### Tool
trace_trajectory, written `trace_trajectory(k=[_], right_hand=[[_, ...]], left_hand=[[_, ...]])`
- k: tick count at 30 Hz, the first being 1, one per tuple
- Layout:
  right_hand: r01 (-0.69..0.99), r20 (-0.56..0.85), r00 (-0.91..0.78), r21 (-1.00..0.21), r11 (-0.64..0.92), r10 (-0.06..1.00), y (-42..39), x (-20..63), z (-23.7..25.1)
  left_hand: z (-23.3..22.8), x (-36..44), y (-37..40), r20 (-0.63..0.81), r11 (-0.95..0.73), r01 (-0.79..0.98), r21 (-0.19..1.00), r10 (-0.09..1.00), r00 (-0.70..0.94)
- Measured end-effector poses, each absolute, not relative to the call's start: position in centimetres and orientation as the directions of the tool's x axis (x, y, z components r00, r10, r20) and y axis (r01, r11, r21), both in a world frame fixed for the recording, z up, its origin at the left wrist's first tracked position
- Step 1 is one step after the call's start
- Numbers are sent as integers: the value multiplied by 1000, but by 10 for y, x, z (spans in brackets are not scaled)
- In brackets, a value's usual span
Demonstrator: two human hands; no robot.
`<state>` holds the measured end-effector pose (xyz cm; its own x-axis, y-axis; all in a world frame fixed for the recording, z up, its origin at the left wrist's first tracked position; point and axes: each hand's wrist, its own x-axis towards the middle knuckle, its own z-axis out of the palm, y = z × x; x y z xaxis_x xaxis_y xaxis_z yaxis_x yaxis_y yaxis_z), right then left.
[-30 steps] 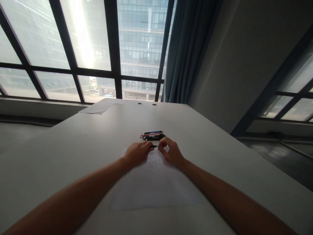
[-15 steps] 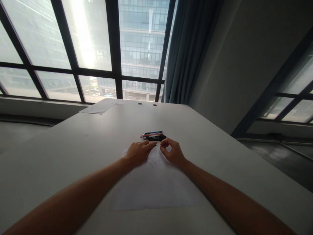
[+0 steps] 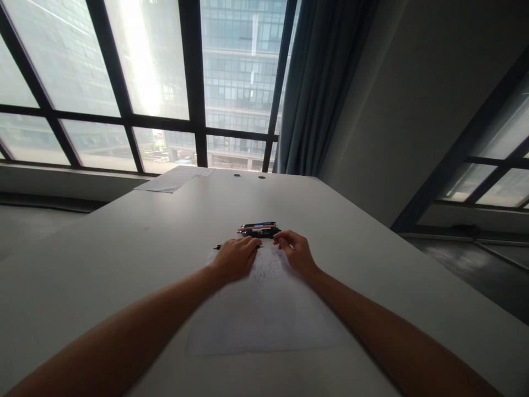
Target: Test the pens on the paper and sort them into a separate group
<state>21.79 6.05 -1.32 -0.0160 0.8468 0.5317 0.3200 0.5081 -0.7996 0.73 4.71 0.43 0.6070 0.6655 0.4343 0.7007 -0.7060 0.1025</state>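
Observation:
My left hand (image 3: 235, 258) is closed around a dark pen (image 3: 217, 247). One end of the pen sticks out on the left and its thin tip shows past my fingertips on the right; the middle is hidden under the hand. My right hand (image 3: 296, 251) is pinched just right of that tip, a small gap away. Its fingertips hold a small dark piece, too small to name. Just beyond both hands lies a row of pens (image 3: 258, 227), mostly black with a blue and a reddish one. A sheet of paper (image 3: 264, 320) with scribbles lies beneath my hands.
The white table (image 3: 165, 242) reaches forward to the windows. Several loose papers (image 3: 171, 181) lie at its far left corner. Two round dark inserts (image 3: 262, 177) sit near the far edge. A blue-grey curtain (image 3: 309, 88) hangs behind on the right.
My right hand has shifted slightly right and away from the pen tip, toward the row of pens. The pen's left end now shows beyond my left hand.

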Motion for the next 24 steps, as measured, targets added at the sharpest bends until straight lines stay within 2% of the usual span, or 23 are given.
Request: trace_trajectory(k=[4, 6, 8, 10, 12, 15, 24], right_hand=[[409, 583, -14, -738, 537, 812, 62, 222, -11], [524, 655, -94, -607, 597, 749, 63, 228, -7], [636, 690, -233, -424, 644, 685, 65, 237, -4], [713, 663, -349, -271, 646, 663, 67, 246, -3], [761, 620, -402, -183, 623, 673, 69, 253, -2], [797, 577, -426, -126, 591, 697, 70, 258, -2], [852, 523, -396, -97, 515, 754, 70, 258, -1]], left_hand=[[5, 6, 46, 331, -728, 680, 85, 664, 670], [6, 6, 46, 307, -723, 685, 86, 674, 672], [6, 6, 47, 297, -723, 685, 89, 676, 675], [6, 6, 47, 294, -727, 681, 89, 672, 679], [7, 6, 48, 292, -731, 677, 86, 668, 684], [7, 6, 48, 282, -726, 683, 81, 674, 683], [10, 6, 45, 269, -719, 693, 60, 680, 682]])
